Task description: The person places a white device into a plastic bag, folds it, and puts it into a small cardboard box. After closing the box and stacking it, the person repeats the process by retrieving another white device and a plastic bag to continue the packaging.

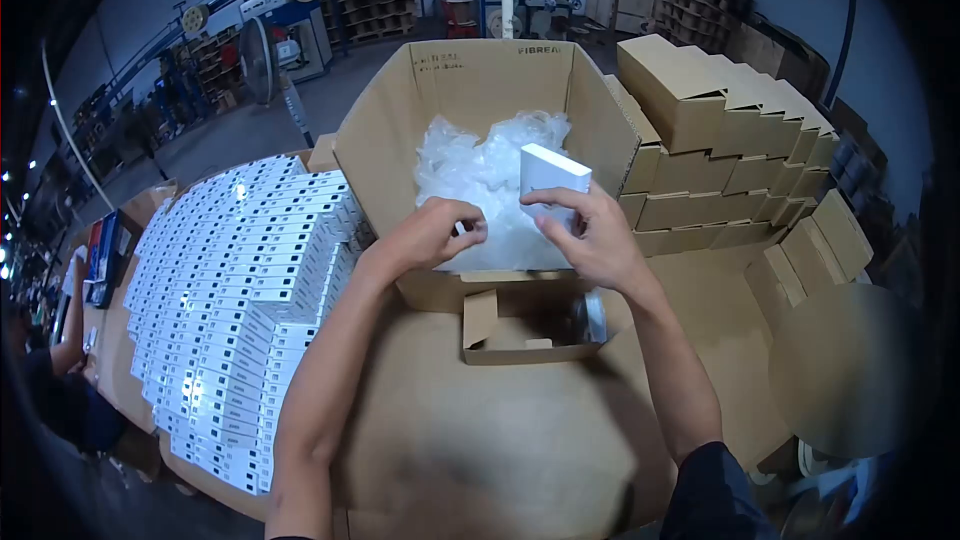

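Note:
My right hand (590, 230) grips a small white box (553, 172) over the large open carton (380, 110). Clear plastic bags (480, 165) fill much of that carton. To the left, above the bags near the front wall, my left hand (447, 232) has its fingers curled, thumb and fingertips close together; whether it pinches anything is too small to tell. Below both hands a small open cardboard box (535, 352) lies on the table, with a roundish whitish item (594, 318) at its right end.
Many white boxes (225, 310) are stacked on the left. Brown cartons (700, 130) are piled at the right, near an open carton (820, 240). A round brown surface (840, 370) is at the lower right. Another person's arm (72, 325) shows at far left.

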The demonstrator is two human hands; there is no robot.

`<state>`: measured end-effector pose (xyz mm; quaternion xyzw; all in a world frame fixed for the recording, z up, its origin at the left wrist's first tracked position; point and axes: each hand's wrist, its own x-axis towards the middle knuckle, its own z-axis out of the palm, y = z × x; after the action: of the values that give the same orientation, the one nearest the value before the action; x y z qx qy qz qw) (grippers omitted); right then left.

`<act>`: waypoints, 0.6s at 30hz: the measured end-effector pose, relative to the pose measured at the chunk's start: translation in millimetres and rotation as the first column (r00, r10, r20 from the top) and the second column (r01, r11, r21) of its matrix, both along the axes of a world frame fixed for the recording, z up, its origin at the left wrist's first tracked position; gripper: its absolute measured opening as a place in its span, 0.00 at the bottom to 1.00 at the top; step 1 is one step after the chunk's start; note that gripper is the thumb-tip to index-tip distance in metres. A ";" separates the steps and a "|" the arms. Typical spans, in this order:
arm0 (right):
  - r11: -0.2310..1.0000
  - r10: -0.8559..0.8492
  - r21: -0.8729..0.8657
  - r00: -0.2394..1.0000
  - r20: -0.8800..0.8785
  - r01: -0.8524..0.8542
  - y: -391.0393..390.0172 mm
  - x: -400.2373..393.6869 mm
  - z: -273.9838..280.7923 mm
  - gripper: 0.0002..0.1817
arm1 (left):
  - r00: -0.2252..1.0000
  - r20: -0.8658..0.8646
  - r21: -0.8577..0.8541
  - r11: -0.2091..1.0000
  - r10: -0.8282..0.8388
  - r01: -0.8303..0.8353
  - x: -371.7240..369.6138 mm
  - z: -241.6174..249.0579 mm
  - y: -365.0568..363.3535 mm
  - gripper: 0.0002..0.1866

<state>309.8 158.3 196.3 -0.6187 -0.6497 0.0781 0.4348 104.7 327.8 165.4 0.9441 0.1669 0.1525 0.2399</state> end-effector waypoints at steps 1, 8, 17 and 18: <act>0.999 0.014 0.032 0.999 0.048 -0.015 8.6 4.1 -5.3 0.20 | 0.997 0.076 0.043 0.999 -0.017 0.014 0.2 3.1 1.9 0.09; 0.991 0.133 0.013 0.987 0.085 -0.135 48.5 14.9 -11.0 0.37 | 0.984 0.165 -0.082 0.994 -0.061 0.075 -15.5 48.4 -8.9 0.11; 0.886 0.408 -0.004 0.784 -0.469 -0.464 13.2 -12.6 4.5 0.28 | 0.924 0.381 -0.409 0.894 -0.017 0.185 -56.0 66.3 -69.0 0.13; 0.882 0.435 0.008 0.806 -0.401 -0.472 6.5 -18.8 6.0 0.28 | 0.922 0.387 -0.435 0.883 0.007 0.175 -60.7 65.1 -77.6 0.12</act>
<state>291.1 164.7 202.4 -0.4366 -0.6741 0.3315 0.4951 44.1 250.1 230.5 0.8192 0.1072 0.2763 0.4910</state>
